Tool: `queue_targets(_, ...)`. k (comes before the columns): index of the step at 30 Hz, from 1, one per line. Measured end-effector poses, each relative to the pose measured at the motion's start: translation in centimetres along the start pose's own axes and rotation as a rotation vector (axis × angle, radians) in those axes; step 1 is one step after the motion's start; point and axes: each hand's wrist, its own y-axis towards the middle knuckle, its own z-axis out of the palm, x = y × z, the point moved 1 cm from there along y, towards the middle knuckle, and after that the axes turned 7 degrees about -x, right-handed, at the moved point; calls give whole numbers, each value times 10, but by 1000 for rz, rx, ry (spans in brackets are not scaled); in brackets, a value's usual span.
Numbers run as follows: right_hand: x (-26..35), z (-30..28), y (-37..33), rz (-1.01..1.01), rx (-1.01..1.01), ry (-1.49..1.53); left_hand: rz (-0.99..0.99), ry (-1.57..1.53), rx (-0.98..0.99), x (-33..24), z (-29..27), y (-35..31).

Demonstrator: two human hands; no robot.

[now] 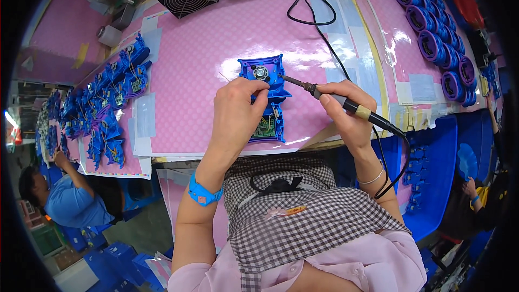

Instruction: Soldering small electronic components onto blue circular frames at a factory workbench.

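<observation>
While the right hand (350, 116) grasps a soldering iron (354, 107), its tip near the right side of a blue housing (276, 66), the left hand (235, 105) pinches thumb and forefinger above it, whether around anything I cannot tell; the housing lies open on the pink-covered table (189, 75).

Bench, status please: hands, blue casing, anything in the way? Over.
Left hand over blue casing. Right hand gripping soldering iron, tip by casing's right edge. Casing open, insides showing. Black cable right of casing, not across it.
</observation>
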Motion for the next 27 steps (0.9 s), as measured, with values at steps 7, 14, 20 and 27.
queue_targets(7, 0, 0, 0, -6, -1, -6, 11, 8, -16, 2, 2, -1)
queue_targets(14, 0, 1, -1, 13, -3, 0, 21, 19, -31, 3, 3, -1)
queue_targets(20, 0, 2, -3, 36, 1, 4, 9, 22, -19, 2, 4, -1)
queue_targets(27, -1, 4, -3, 43, 22, 8, -5, 11, -12, 0, 4, 0)
